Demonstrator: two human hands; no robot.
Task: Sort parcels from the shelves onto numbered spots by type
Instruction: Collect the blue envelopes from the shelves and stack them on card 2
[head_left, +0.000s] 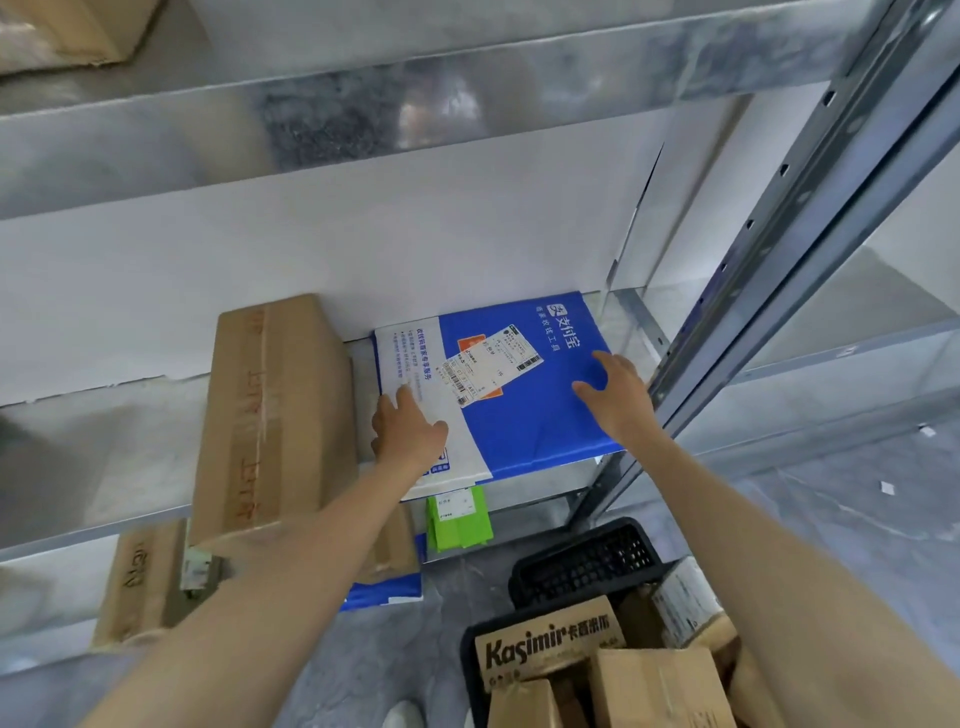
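Head view, my only feed. The blue-and-white mailer (519, 415) lies flat on the middle shelf (104, 467), at its right end, just beside the steel upright (779, 260); a white shipping label (488, 364) sits face up near its middle.

Left hand (408, 431): palm down on the mailer's white strip, near the front left corner; fingers straight and lightly spread, pinching nothing.

Right hand (618, 395): laid on the blue part close to the right edge; fingers spread and flat on the surface. I cannot tell whether the thumb hooks under the edge.

Both forearms reach in from the bottom of the frame; the mailer lies between the two hands and under them.

Surroundings: a long cardboard box (270, 415) lies on the same shelf just left of the mailer, with a narrow gap between them; a green parcel (457, 519) sits on the shelf below, under the mailer; a black basket (587, 566) at lower right holds cardboard boxes, one printed Kasimir (550, 644).
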